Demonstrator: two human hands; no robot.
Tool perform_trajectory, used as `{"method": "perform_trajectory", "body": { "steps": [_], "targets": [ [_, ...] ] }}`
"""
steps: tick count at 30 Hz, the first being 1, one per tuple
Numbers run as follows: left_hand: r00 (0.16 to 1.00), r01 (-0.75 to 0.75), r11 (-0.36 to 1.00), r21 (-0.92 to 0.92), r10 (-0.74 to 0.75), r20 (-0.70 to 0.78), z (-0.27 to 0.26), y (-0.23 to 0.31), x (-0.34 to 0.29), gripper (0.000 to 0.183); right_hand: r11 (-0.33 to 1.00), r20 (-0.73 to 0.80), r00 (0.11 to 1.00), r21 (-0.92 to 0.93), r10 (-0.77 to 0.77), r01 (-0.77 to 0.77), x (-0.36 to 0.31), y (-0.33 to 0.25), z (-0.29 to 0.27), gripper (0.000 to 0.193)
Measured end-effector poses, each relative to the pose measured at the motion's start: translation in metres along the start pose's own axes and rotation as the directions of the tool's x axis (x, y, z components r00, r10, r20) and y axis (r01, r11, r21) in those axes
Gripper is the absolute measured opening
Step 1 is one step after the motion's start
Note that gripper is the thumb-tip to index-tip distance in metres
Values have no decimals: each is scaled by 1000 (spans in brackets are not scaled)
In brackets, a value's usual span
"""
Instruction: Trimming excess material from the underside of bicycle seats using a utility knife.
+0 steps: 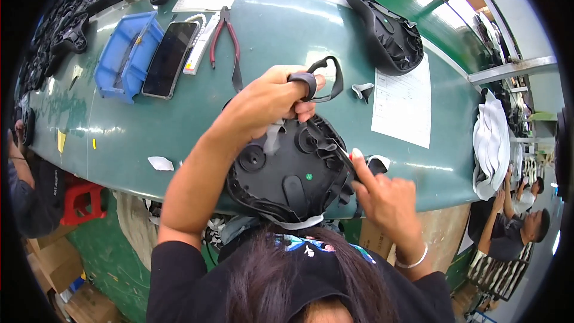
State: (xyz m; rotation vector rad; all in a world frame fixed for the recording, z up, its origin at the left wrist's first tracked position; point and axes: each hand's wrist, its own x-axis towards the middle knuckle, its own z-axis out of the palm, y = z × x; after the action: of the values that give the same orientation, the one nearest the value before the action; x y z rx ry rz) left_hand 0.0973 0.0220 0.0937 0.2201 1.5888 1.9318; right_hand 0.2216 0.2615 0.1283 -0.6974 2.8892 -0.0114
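I observed the black saddle shell [287,173] held underside-up at the near edge of the green bench [281,30], just above the person's lap. The left hand [269,98] was closed on the far rim, a black strap loop [326,78] hooked over its fingers. The right hand [382,194] was closed on a thin red-tipped tool [350,158], its point pressed into the folded cover edge on the shell's right side. In my judgement the chief risk was the tool slipping off the curved rim toward the left fingers or gouging the cover, since the shell rested on no fixture. The loop could also slide free and loosen the cover. A phone [169,58], pliers [226,39], a blue bin [128,54] and a finished saddle [387,30] lay well apart.
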Motion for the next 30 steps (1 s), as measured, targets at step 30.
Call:
{"method": "perform_trajectory", "body": {
  "steps": [30],
  "targets": [
    [668, 66, 495, 866, 623, -407, -46, -83, 7, 44, 155, -38, 638, 980, 769, -128, -30, 52, 105, 48]
  ]
}}
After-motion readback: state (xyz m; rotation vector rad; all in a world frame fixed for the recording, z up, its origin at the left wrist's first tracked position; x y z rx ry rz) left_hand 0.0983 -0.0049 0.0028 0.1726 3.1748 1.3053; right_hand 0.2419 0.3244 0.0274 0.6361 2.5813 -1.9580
